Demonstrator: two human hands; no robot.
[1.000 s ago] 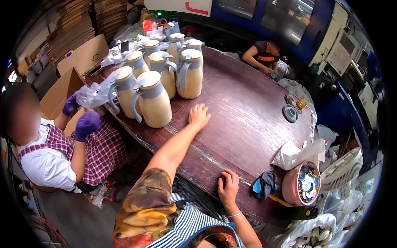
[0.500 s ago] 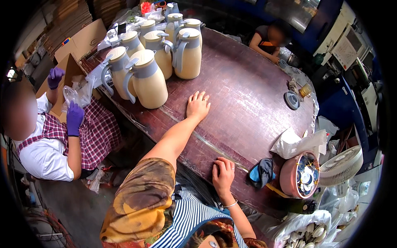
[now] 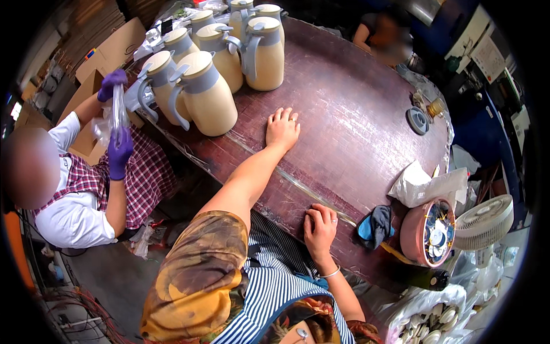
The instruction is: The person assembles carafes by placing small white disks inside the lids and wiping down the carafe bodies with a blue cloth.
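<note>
Dark wooden table (image 3: 355, 114), hands flat, jugs (image 3: 206, 94) beside.

Evenly lit, sharp-centred fisheye view down onto a dark wooden worktop (image 3: 355, 120).
Soft overhead light puts pale sheen on the cream jugs (image 3: 209, 94) and short shadows under them. Straight edges curve toward a black circular rim. The far corners of the worktop fall dim, and two faces are blurred.
</note>
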